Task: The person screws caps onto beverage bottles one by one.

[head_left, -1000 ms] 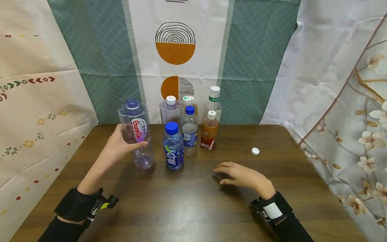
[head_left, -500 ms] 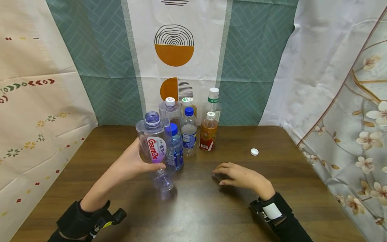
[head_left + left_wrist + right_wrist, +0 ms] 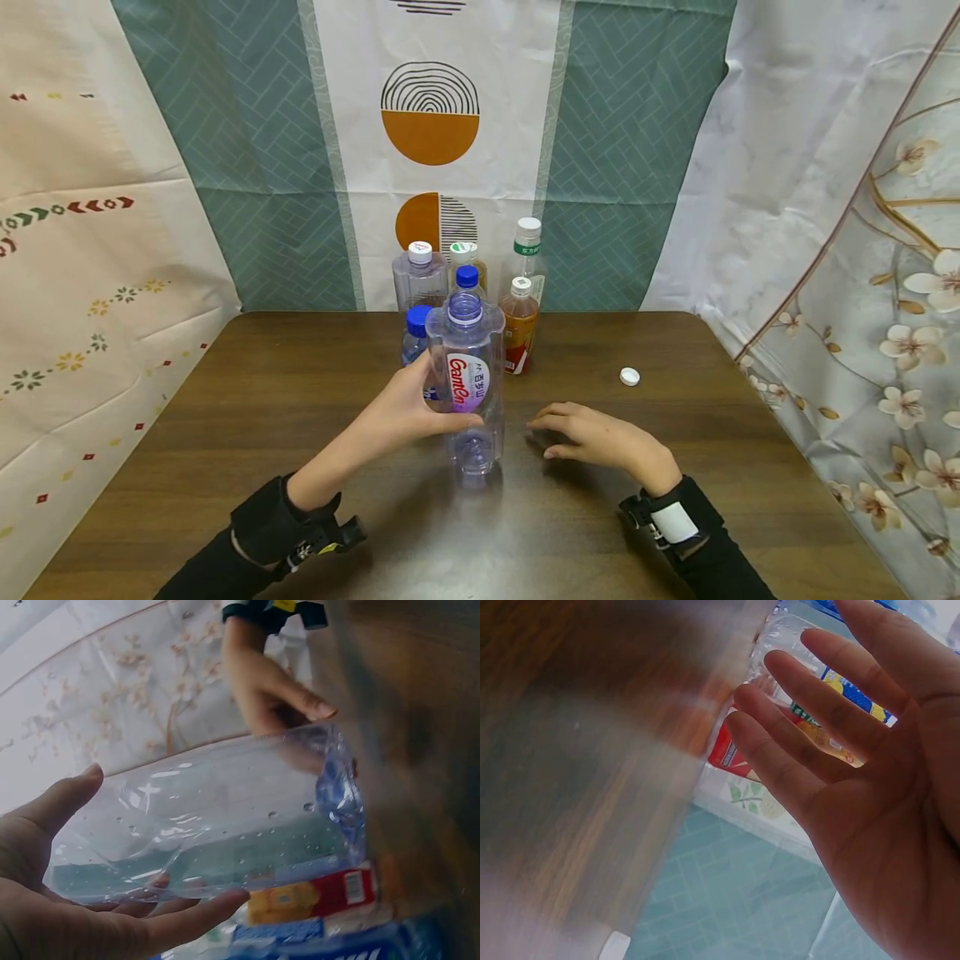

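Note:
My left hand (image 3: 401, 408) grips a large clear water bottle (image 3: 468, 375), thumb across its front and fingers around the far side. The bottle stands upright with an uncapped bluish neck and a white label with red letters. I cannot tell whether its base touches the table. In the left wrist view, drops cling inside the clear bottle (image 3: 202, 817). To its right, my right hand (image 3: 603, 437) holds nothing, palm down low over the table, fingers loosely bent. The right wrist view shows this hand (image 3: 855, 765) with its fingers spread slightly. A white cap (image 3: 629, 377) lies farther right.
Several capped bottles crowd the back of the wooden table (image 3: 247, 400). They include a blue-capped bottle (image 3: 416, 337) partly hidden by the held one, an amber drink bottle (image 3: 519, 329), and a tall white-capped bottle (image 3: 527, 250). Patterned cloth (image 3: 630, 150) hangs behind the table.
My left hand has carried the clear bottle rightward and nearer, from beside the blue-capped bottle to in front of the group. The right hand has stayed in place.

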Available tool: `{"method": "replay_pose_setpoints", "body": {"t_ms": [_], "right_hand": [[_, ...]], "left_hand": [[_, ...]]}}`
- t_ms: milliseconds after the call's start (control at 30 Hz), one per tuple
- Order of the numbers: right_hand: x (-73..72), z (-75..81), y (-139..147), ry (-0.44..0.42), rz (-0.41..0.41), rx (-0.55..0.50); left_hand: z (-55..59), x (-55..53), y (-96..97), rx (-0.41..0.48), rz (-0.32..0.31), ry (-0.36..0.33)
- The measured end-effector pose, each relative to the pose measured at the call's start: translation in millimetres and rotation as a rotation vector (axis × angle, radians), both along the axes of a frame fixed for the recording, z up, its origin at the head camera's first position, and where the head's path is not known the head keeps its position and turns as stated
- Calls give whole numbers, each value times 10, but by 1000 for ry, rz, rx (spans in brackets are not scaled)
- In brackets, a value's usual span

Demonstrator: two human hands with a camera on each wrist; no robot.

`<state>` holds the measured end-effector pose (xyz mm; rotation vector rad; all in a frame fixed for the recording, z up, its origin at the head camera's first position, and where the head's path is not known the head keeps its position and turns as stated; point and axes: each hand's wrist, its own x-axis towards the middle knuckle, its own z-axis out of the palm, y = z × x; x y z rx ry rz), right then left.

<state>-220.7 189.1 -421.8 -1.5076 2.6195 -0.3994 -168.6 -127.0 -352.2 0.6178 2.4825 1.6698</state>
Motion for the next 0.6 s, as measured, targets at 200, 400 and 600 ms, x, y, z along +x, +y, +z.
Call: {"method": "replay_pose_setpoints", "body": {"t_ms": [200,400,600], "right_hand": [[-1,2,3,11,-2,6],[-3,4,3,-4,-13,14],[-19,-16,8,-14,-25,19]], "left_hand": [[-168,-156,210,-22,24,25],[-293,-273,323,-62,67,52],[-389,-357,380,-55,73,42]]}}
